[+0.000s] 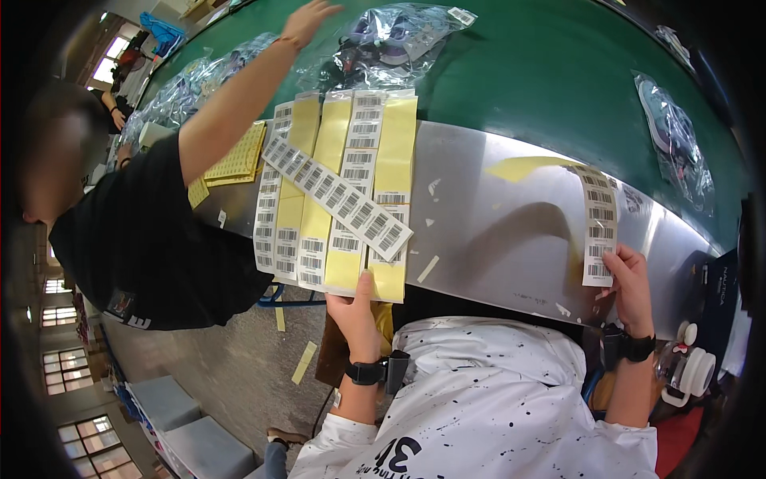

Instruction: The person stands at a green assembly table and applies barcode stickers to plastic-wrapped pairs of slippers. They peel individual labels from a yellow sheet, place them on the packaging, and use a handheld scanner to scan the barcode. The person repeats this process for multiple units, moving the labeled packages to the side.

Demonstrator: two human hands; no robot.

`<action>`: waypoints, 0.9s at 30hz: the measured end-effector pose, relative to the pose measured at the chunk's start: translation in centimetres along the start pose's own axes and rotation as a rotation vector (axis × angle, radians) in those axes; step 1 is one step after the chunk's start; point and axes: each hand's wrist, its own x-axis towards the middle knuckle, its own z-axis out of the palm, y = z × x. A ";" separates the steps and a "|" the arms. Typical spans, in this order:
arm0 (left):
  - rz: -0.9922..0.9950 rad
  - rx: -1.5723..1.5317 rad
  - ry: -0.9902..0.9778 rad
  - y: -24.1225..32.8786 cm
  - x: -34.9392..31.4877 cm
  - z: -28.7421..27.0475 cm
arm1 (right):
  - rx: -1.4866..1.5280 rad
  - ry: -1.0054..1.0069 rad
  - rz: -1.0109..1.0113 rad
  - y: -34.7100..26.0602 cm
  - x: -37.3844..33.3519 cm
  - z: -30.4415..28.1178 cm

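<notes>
My left hand (357, 317) grips the near edge of several yellow-backed sheets of barcode labels (335, 184), thumb on top. A loose strip of white barcode labels (339, 195) lies slantwise across those sheets. Some labels are gone from the sheets, so bare yellow backing shows. On the right, my right hand (630, 287) pinches the lower end of another barcode label strip (598, 227). The far end of that strip curls left as bare yellow backing, above the metal table top (479, 263).
A co-worker in a black shirt (159, 239) reaches across at left. Bagged shoes (391, 40) lie on the green surface (527, 72), another bagged shoe (674, 132) at right. Yellow label sheets (235, 160) sit beside the co-worker. A clear jug (688, 370) stands near my right wrist.
</notes>
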 end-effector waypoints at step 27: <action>0.630 0.664 -0.444 17.3 4.8 5.7 | 0.096 0.018 -0.048 -0.1 -0.3 0.4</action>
